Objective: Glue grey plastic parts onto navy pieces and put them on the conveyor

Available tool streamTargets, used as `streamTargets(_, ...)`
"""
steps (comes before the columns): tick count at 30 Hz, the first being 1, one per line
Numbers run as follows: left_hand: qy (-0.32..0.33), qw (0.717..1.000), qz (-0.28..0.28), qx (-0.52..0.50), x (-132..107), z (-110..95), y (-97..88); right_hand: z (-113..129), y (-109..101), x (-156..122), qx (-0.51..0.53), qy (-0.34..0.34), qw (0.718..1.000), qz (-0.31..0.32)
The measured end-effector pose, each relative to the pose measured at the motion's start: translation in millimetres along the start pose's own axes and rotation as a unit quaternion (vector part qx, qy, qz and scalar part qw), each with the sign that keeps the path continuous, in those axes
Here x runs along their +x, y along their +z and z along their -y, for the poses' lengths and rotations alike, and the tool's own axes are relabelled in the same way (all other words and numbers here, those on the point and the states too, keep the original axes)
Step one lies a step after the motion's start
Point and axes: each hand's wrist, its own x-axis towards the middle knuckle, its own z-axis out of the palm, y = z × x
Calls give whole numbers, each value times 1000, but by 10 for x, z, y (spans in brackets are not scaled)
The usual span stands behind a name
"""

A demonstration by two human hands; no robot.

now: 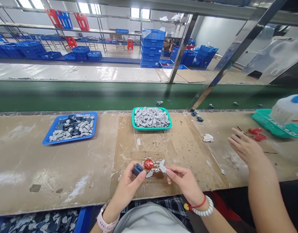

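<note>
Between thumb and fingers, my left hand holds a dark blue-grey plastic part, a small block with a recess. My right hand pinches a light grey piece, thin and irregular, perhaps a scrap of cloth or paper. On the wet patch of cardboard between the hands sits a small round dish of red, glossy stuff. Another light grey scrap lies just below it. Farther back, a green basket is heaped with small light grey parts. To the left, a blue tray bears mixed dark and light parts.
A co-worker's arm reaches in at right, near red pieces and another green basket. A green conveyor belt runs behind the table, carrying a few parts. A metal post slants upward there. Below left stands a blue bin.
</note>
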Motion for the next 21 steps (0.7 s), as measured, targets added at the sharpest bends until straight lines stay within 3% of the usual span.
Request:
streamTargets(5, 10, 998, 64, 13, 120, -187, 211, 151, -34, 7, 73, -13, 997, -13)
streamTargets(8, 25, 997, 66, 21, 170, -266, 300, 332, -26, -31, 33, -122, 989, -77)
streamTargets(12, 49, 997, 45, 24, 206, -283, 371, 487, -23, -40, -68, -290, 942, -156)
streamTargets(16, 58, 997, 28, 43, 211, -298, 430, 478, 1, -14, -117, -360, 915, -139)
streamTargets(21, 44, 997, -30, 62, 226, -284, 566, 416, 106, -91, -234, -368, 897, -76)
